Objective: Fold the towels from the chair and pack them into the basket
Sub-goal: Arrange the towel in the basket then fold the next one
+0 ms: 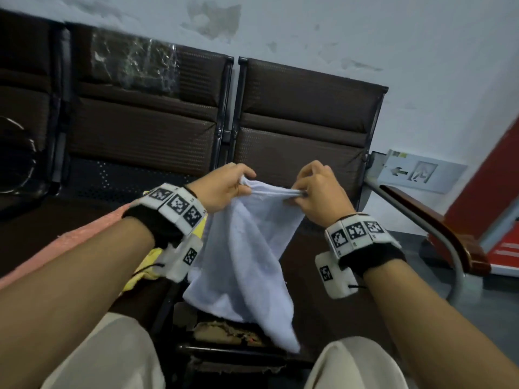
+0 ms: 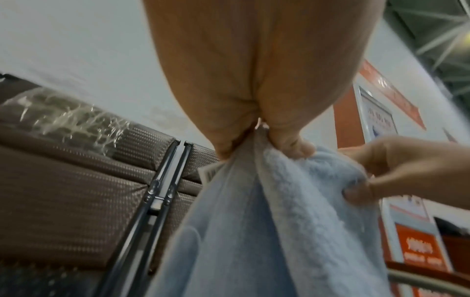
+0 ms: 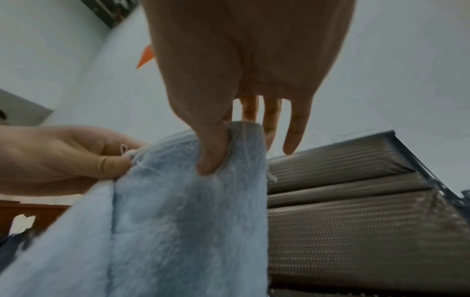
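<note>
The pale blue towel (image 1: pixel 247 248) hangs over the chair seat (image 1: pixel 323 248), its top edge pinched by the left hand (image 1: pixel 224 189) and right hand (image 1: pixel 320 192), fingers closed on the cloth. For a clean fold, I'd slide both grips out to the corners and pull the edge taut. Pink towel (image 1: pixel 56 248) and yellow towel (image 1: pixel 146 270) wait on the next seat.

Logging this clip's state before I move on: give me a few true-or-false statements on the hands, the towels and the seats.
1. Both hands pinch the light blue towel. True: left hand and right hand hold its top edge.
2. The blue towel lies flat on a seat. False: it hangs from the hands.
3. A pink towel and a yellow towel lie at the left. True.
4. The seats are red. False: the brown seat backs are dark.
</note>
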Available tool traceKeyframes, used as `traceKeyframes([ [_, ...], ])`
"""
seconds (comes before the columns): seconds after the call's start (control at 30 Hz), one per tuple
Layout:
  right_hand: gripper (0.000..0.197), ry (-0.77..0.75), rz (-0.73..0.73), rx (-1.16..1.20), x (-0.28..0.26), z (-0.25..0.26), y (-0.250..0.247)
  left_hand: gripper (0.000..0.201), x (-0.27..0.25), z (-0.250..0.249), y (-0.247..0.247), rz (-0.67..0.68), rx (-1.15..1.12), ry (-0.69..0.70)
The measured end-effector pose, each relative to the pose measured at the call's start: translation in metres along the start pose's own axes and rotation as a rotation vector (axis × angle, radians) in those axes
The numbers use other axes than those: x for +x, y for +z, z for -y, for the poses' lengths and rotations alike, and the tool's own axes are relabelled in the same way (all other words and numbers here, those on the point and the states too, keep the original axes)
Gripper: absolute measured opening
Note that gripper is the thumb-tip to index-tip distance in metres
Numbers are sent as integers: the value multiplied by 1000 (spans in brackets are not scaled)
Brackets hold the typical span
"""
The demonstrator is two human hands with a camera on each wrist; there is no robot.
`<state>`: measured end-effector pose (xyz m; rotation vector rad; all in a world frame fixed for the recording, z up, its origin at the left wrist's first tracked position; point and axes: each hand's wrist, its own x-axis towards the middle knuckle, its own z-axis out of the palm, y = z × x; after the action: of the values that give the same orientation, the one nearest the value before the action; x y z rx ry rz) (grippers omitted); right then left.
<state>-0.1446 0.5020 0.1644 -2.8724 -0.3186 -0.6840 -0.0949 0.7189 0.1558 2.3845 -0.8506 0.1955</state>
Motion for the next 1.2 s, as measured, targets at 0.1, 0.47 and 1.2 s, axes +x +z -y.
traceKeyframes([
  [0.1,6,142,-38,131,20,-3,-6,30,22,-3,-13,-105,139,-42],
  [0.47,15,184,-266,378,-21,-4,-29,10,1,-43,-9,-453,-139,85],
  [1.2,13,333,479,419,-96,-45,98,26,-61,36,124,244,-367,-367],
])
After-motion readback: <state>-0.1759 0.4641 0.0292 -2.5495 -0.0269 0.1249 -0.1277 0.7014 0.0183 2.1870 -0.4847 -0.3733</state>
